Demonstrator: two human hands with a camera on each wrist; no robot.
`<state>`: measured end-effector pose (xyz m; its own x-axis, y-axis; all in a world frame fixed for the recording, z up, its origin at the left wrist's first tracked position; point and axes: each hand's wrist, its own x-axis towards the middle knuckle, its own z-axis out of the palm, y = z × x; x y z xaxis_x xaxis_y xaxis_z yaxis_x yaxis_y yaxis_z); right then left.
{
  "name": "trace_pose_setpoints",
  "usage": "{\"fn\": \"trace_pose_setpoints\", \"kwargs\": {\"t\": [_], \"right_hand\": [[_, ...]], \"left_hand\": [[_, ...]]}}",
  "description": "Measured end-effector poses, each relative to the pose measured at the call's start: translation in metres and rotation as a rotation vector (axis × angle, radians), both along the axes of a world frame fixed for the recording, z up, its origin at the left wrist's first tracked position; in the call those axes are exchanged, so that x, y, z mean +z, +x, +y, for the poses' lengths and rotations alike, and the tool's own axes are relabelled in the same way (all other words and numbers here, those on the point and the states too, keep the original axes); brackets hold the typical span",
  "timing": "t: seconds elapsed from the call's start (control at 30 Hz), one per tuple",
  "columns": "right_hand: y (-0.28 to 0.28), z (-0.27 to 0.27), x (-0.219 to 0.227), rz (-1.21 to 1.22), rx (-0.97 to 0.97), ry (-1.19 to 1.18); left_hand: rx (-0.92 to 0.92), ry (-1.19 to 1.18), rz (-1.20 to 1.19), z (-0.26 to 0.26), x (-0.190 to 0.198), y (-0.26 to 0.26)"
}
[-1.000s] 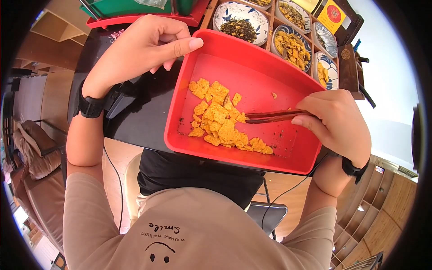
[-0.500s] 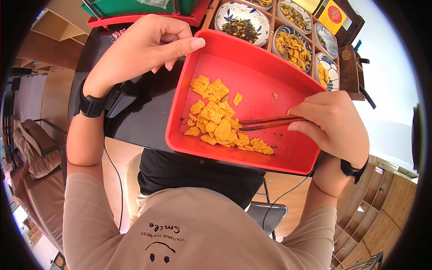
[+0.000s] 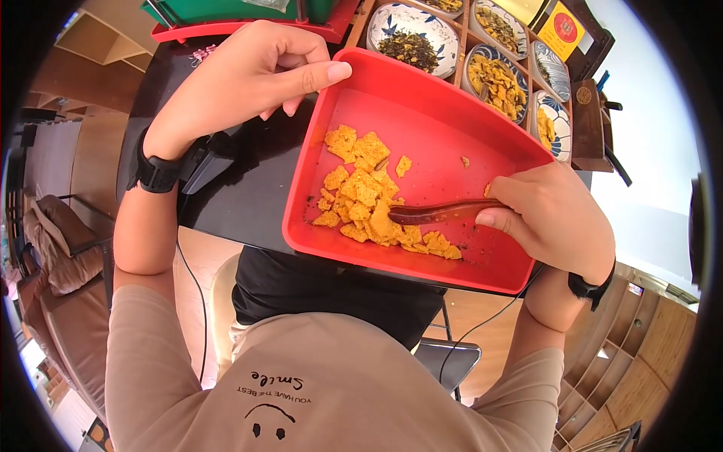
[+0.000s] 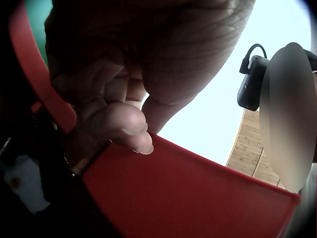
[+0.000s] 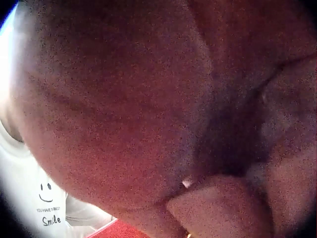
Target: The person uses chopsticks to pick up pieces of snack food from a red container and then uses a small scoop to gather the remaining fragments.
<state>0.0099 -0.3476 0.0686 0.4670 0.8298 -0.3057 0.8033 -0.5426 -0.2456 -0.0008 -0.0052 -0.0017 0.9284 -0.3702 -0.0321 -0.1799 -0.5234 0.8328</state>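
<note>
Right hand (image 3: 559, 218) pinches brown tongs (image 3: 444, 212); left hand (image 3: 248, 83) pinches the red tray's (image 3: 422, 132) corner
The tongs' far tips touch bumpy yellow bits (image 3: 360, 188) left of the right hand, maybe to grab some; the left hand seems to steady the smooth, hard tray; past both hands, round-cornered flowery bowls (image 3: 446, 45) sit in a wooden box (image 3: 462, 38)

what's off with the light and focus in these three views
Head view: bright and fairly sharp, but fisheye-bent with black corners; pale glare streaks the black table. Left wrist view: palm in shadow against a blown-out white background. Right wrist view: grainy and dim, reddish, the right hand too close and soft.
</note>
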Motion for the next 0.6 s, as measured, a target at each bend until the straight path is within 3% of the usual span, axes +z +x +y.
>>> {"fn": "trace_pose_setpoints", "kwargs": {"t": [0.3,0.6], "right_hand": [[0.003,-0.012,0.015,-0.056,-0.073,-0.036],[0.008,-0.032,0.025,0.064,-0.079,0.039]], "left_hand": [[-0.002,0.002,-0.019,-0.002,0.000,-0.001],[0.018,0.016,-0.019,-0.002,-0.002,-0.002]]}}
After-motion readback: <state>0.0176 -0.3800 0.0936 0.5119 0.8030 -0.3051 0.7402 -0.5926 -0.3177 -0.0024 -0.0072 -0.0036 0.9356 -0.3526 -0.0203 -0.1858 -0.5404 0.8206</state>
